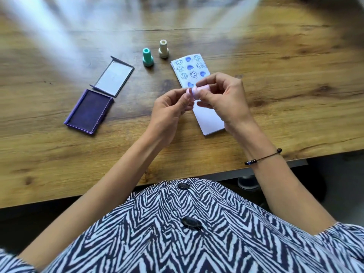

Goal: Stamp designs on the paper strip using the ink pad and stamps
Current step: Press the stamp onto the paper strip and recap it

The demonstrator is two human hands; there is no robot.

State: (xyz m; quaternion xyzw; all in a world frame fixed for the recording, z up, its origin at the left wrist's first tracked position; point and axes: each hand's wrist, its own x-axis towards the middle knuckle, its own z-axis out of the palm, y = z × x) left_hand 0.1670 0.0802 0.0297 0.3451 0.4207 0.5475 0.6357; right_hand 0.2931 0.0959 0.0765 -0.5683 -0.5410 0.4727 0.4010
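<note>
A pink stamp (197, 91) lies sideways in the air above the paper strip (208, 119), its inked face turned left. My right hand (222, 99) grips its handle, and the fingertips of my left hand (169, 109) pinch its base rim. The white strip lies on the wooden table (59, 164), its far half covered with blue smiley and blob prints, its near half blank. An open purple ink pad (89, 111) sits to the left, its grey lid (114, 77) lying beside it.
A teal stamp (147, 59) and a cream stamp (163, 49) stand upright behind the strip. The table's front edge runs just before my zebra-patterned top (177, 233). A beaded bracelet (262, 157) circles my right wrist.
</note>
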